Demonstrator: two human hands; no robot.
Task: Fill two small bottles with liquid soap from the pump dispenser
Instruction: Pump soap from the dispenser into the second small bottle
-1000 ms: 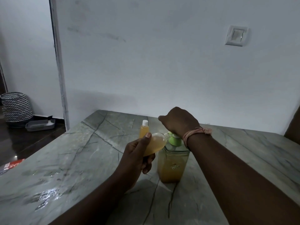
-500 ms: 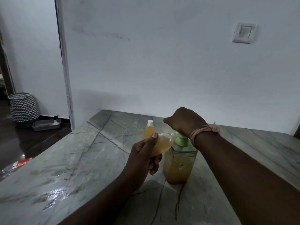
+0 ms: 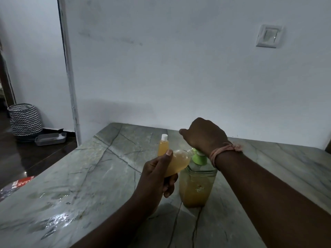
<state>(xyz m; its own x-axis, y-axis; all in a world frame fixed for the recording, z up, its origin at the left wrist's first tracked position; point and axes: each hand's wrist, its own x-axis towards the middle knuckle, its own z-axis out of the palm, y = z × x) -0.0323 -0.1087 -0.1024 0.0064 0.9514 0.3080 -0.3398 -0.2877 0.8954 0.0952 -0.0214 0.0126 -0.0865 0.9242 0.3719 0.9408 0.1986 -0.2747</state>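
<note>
On a marble table (image 3: 89, 176), the right hand (image 3: 204, 135) presses down on the dispenser (image 3: 197, 185) pump, fingers hidden. The left hand (image 3: 155, 178) grips a bottle (image 3: 177, 163) tilted, mouth toward the spout. A capped bottle (image 3: 163, 146) stands behind.
</note>
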